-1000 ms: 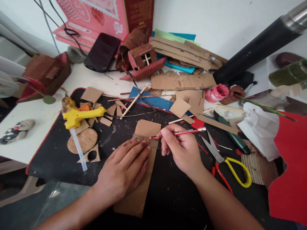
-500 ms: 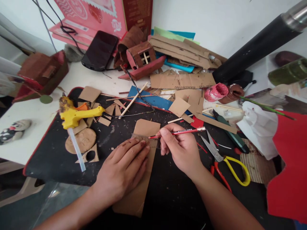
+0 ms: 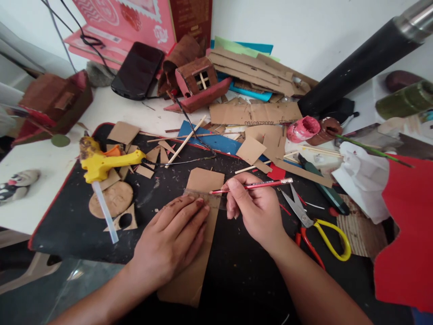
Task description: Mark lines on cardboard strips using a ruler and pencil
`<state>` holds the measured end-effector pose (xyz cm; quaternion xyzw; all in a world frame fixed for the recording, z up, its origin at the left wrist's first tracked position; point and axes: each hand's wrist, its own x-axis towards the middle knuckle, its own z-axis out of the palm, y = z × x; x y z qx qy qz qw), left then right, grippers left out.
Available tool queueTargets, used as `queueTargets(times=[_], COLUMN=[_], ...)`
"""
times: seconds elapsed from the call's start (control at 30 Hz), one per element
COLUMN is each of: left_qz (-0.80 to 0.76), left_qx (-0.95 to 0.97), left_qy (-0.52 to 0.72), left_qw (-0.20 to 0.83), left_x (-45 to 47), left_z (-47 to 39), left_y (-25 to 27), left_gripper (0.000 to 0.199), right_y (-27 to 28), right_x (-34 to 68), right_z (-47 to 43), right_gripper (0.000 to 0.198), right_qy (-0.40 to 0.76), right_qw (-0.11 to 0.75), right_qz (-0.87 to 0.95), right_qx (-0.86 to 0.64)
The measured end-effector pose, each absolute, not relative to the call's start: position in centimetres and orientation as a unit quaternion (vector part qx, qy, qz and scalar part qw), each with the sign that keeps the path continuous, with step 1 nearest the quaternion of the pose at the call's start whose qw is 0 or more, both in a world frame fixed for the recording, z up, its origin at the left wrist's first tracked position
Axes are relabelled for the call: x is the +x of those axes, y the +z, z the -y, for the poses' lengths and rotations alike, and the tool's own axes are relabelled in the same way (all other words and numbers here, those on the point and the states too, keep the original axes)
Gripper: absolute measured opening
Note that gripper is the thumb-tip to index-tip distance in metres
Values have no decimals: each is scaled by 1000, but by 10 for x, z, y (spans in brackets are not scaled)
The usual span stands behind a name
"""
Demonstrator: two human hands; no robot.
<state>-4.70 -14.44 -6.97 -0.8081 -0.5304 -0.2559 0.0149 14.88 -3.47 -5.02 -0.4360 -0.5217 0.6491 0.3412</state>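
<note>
A long strip of brown cardboard (image 3: pixel 185 282) lies on the black mat in front of me. Across it is a clear, ruler-like strip (image 3: pixel 218 200). My left hand (image 3: pixel 172 230) rests flat over both, fingers stretched out and pressing the clear strip down. A red and black pencil (image 3: pixel 260 184) is pinched in my right hand (image 3: pixel 257 207), its eraser end pointing right. Its tip meets the cardboard at the upper edge of the clear strip, just beyond my left fingertips.
Scissors (image 3: pixel 306 219) lie open at right, near a green utility knife (image 3: pixel 323 187). A yellow glue gun (image 3: pixel 108 160) sits at left on cardboard scraps. Behind are a brown-and-red model boat (image 3: pixel 199 95), a phone (image 3: pixel 137 70), a pink paint jar (image 3: pixel 303 129) and stacked cardboard (image 3: pixel 253 70).
The pencil has slid slightly right along the clear strip's edge. My left hand stays in place on the cardboard. The whole view has shifted a little.
</note>
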Motion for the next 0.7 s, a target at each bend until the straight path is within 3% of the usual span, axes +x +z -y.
queueTargets(times=[0.7], left_qz=[533], left_qx=[-809], left_qy=[-248], left_qw=[19], left_x=[-47], left_z=[144], left_y=[-69], left_gripper=[27], right_y=[-52], right_x=[149], right_z=[35], right_gripper=[31], right_qy=[628], right_qw=[322], right_qz=[563], right_qx=[-429])
